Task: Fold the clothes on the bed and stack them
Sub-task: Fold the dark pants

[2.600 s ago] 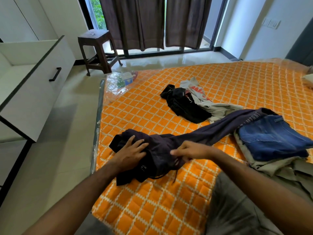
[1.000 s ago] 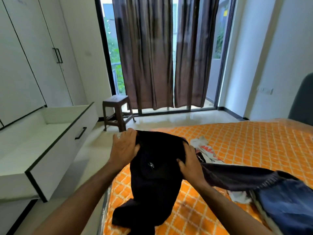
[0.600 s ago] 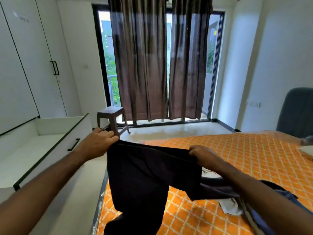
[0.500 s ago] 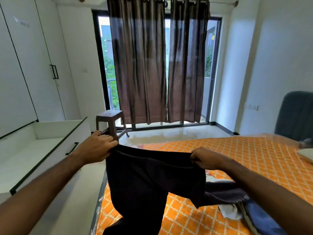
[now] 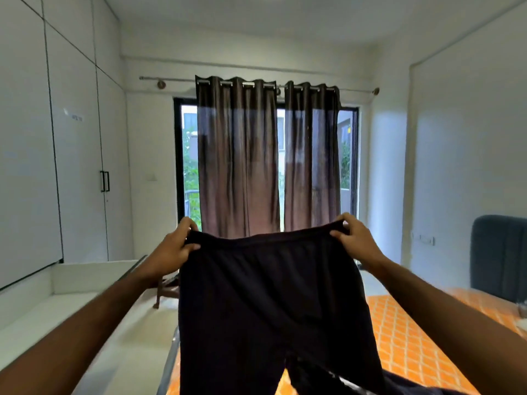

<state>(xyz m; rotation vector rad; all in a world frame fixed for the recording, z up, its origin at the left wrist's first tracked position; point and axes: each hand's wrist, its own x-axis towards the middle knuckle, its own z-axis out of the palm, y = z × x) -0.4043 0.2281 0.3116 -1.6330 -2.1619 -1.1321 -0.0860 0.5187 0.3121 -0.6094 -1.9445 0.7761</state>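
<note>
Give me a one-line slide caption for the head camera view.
Both hands, left hand and right hand, hold dark trousers up by the waistband above the orange bed.

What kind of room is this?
Most likely a bedroom. There is a bed with an orange checked cover, tall white wardrobe doors along one wall, and brown curtains over a big glass door.
</note>
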